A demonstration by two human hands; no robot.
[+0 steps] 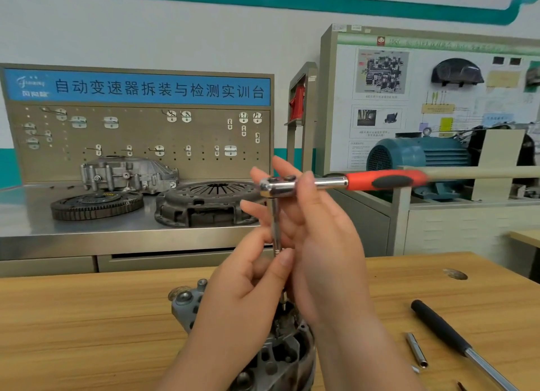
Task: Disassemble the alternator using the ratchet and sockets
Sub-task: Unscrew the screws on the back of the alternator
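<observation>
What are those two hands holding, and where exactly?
The left hand pinches the chrome extension bar near its lower end. The right hand grips the red-handled chrome ratchet at its head, not its handle.

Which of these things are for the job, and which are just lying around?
For the job: ratchet, extension, alternator.

Lying about: socket, black-handled tool, flywheel, clutch cover, gearbox case, blue motor.

The left hand pinches the extension bar, the right hand pinches the ratchet head, above the alternator on the near tabletop.
</observation>
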